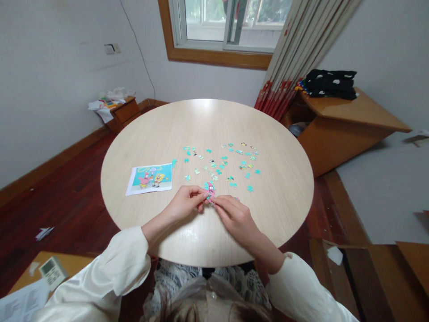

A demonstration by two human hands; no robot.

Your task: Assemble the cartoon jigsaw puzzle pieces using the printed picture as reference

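Note:
Between my two hands, just above the near half of the round table (pixel 140 134), is a small joined cluster of jigsaw puzzle pieces (pixel 211 189), pink and teal with part of a cartoon figure. My left hand (pixel 188 199) pinches its left side between thumb and fingers. From the right, my right hand (pixel 236 214) grips the lower right edge with its fingertips. The fingers hide the cluster's lower part. Loose puzzle pieces (pixel 219 171), mostly teal, lie scattered beyond my hands. Left of them lies a printed reference picture (pixel 152 178) with cartoon characters on a teal background.
A wooden cabinet (pixel 351 120) with folded black cloth (pixel 331 84) stands at the right. The curtain (pixel 295 49) hangs beside the window. At the lower left, a small digital device (pixel 52 273) rests on a wooden surface with papers (pixel 25 302).

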